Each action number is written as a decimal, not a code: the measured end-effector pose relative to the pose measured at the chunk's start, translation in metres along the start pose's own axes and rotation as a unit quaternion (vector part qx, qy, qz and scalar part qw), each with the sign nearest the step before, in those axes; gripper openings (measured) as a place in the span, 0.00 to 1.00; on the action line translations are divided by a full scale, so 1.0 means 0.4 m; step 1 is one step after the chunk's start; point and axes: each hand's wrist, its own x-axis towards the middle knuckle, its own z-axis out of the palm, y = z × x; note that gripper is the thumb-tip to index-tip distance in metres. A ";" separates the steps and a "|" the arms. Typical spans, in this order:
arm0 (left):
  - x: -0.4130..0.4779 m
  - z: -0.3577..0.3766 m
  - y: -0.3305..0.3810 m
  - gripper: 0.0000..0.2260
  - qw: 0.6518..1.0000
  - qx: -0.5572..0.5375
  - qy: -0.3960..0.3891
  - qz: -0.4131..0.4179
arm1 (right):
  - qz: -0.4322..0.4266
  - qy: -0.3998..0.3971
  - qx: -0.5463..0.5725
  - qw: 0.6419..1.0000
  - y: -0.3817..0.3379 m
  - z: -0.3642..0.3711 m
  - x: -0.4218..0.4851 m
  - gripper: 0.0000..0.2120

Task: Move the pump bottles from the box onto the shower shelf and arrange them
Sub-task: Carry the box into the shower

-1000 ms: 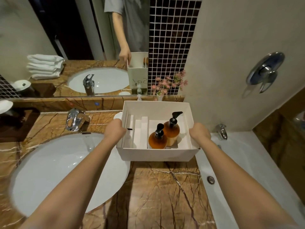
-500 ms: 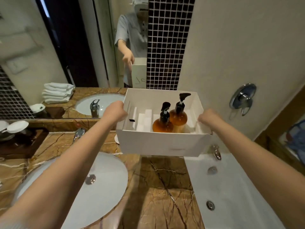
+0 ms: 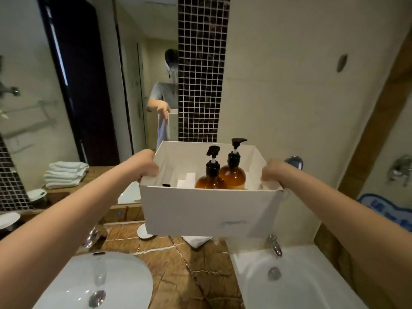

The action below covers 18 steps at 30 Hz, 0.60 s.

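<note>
From the head view, the person holds a white cardboard box (image 3: 200,210) in the air, clear of the brown marble counter (image 3: 189,275), with one hand on each side. The left hand (image 3: 145,163) grips the left wall at its top edge with the fingers curled over the rim. The right hand (image 3: 273,172) grips the right wall the same way, though motion blur hides the single fingers. Both amber pump bottles stand upright inside the box, right of centre and touching. The nearer bottle (image 3: 210,182) stands just left of the farther bottle (image 3: 233,175), and both black pump heads rise above the rim. A white foam insert (image 3: 186,180) sits to their left. Below lie a white sink basin (image 3: 107,284) on the left and a bathtub (image 3: 301,286) with a chrome spout (image 3: 275,245) on the right. Folded towels (image 3: 65,173) show in the mirror.
</note>
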 end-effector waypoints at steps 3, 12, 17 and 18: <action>-0.037 -0.021 0.033 0.09 1.000 -0.009 0.004 0.008 | 0.010 0.002 0.015 1.000 0.020 -0.032 -0.046 0.17; -0.103 -0.027 0.136 0.16 0.999 0.014 -0.004 0.045 | 0.034 0.034 0.095 0.994 0.111 -0.108 -0.144 0.18; -0.114 -0.005 0.200 0.18 0.995 0.038 -0.012 0.089 | 0.082 0.058 0.132 0.986 0.172 -0.142 -0.210 0.16; -0.118 0.000 0.213 0.18 0.994 0.040 -0.017 0.101 | 0.092 0.067 0.134 0.985 0.185 -0.147 -0.232 0.15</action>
